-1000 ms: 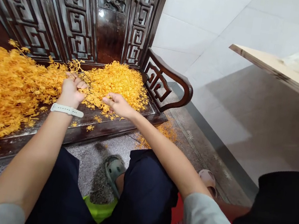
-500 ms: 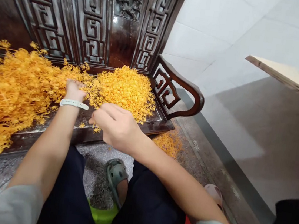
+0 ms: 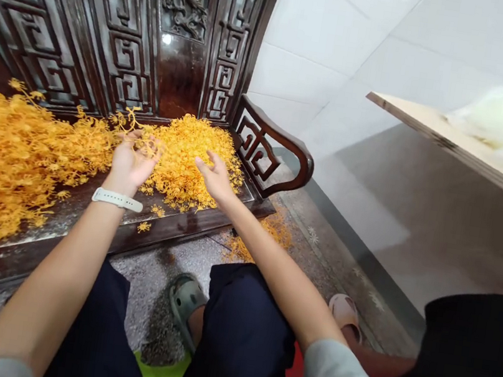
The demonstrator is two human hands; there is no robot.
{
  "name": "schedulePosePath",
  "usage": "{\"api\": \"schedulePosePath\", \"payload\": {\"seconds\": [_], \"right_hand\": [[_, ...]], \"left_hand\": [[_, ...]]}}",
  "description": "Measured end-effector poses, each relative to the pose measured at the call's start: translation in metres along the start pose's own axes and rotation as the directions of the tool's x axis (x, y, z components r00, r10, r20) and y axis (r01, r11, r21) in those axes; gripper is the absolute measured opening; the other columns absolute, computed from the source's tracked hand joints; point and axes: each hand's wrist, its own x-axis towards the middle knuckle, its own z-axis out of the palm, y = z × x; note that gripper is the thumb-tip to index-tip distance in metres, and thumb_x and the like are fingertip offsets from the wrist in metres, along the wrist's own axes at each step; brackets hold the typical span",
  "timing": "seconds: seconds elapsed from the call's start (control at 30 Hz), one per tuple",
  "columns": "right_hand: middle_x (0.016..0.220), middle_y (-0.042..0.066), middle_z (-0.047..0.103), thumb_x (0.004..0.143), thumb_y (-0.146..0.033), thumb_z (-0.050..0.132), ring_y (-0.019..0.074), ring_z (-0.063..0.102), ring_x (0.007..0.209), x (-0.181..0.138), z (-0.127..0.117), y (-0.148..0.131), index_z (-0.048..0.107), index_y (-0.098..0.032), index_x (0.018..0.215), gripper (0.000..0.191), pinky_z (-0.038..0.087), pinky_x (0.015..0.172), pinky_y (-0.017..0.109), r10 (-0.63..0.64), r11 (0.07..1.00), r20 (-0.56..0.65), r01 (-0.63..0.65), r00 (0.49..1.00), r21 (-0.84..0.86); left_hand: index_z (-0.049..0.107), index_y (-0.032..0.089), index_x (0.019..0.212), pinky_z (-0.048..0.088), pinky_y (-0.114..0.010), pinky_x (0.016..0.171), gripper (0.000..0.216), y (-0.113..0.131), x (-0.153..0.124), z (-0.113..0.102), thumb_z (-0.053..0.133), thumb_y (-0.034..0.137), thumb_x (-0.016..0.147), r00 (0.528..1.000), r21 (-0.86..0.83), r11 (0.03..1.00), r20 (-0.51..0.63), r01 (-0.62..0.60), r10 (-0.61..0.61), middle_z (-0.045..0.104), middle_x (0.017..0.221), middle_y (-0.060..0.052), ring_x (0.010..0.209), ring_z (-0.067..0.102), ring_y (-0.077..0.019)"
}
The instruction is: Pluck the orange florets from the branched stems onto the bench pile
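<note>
My left hand (image 3: 133,155), a white band on its wrist, is closed around an orange plastic sprig (image 3: 134,124) at the edge of a large heap of orange branched sprigs (image 3: 5,158). My right hand (image 3: 214,176) is stretched out with fingers apart over a smaller pile of loose orange bits (image 3: 186,150), holding nothing that I can see. Both piles lie on the seat of a dark carved wooden bench (image 3: 170,224).
The bench's curved armrest (image 3: 276,148) stands just right of the small pile. Some orange bits (image 3: 268,235) lie on the speckled floor below it. A pale board (image 3: 456,146) juts in at the upper right. A person in black (image 3: 466,365) sits at my right.
My right hand drew back toward me, then reached forward again and opened over the small pile. My left hand stayed at the sprigs and lifted slightly.
</note>
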Motion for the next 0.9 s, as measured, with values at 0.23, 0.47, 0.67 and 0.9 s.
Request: {"api": "schedulePosePath", "payload": {"seconds": [0.23,0.47,0.67,0.9], "right_hand": [[0.172,0.018,0.045,0.098,-0.085,0.052,0.0286,0.048,0.159,0.01,0.02,0.02,0.062,-0.018,0.155,0.089,0.034,0.138,0.045,-0.113,0.993,0.049,0.111,0.992,0.038],[0.128,0.013,0.07,0.094,-0.059,0.073,0.0235,0.067,0.115,0.008,0.022,0.029,0.074,-0.019,0.11,0.044,0.059,0.098,0.036,-0.331,0.944,0.062,0.33,0.942,0.023],[0.072,-0.003,0.057,0.091,-0.041,0.076,0.0145,0.052,0.067,0.007,0.017,0.029,0.061,-0.021,0.086,0.026,0.042,0.064,0.028,-0.25,0.968,0.153,0.252,0.956,0.007],[0.083,0.003,0.06,0.102,-0.026,0.062,0.0178,0.054,0.079,-0.022,0.009,-0.014,0.057,-0.022,0.084,0.019,0.046,0.078,0.035,-0.664,0.677,0.276,0.716,0.694,-0.171]], "left_hand": [[0.064,0.02,0.095,0.068,-0.035,0.089,0.032,-0.041,-0.024,0.016,0.04,0.027,0.116,0.977,0.082,0.993,0.19,0.084,-0.098,0.078,0.107,-0.013,0.105,0.08,-0.024],[0.072,0.021,0.105,0.065,-0.031,0.089,0.027,-0.054,-0.034,0.014,0.048,0.028,0.115,0.951,0.192,0.981,0.298,0.019,-0.077,0.077,0.134,-0.012,0.12,0.075,-0.0253],[0.069,0.022,0.101,0.061,-0.038,0.102,0.027,-0.041,-0.025,0.008,0.048,0.03,0.115,0.958,0.218,0.975,0.285,-0.048,-0.016,0.08,0.13,-0.009,0.127,0.073,-0.0265],[0.056,0.022,0.084,0.056,-0.024,0.071,0.03,-0.033,-0.008,0.005,0.055,0.018,0.114,0.991,0.199,0.97,0.031,-0.136,0.133,0.065,0.064,0.002,0.066,0.07,-0.0152]]}}
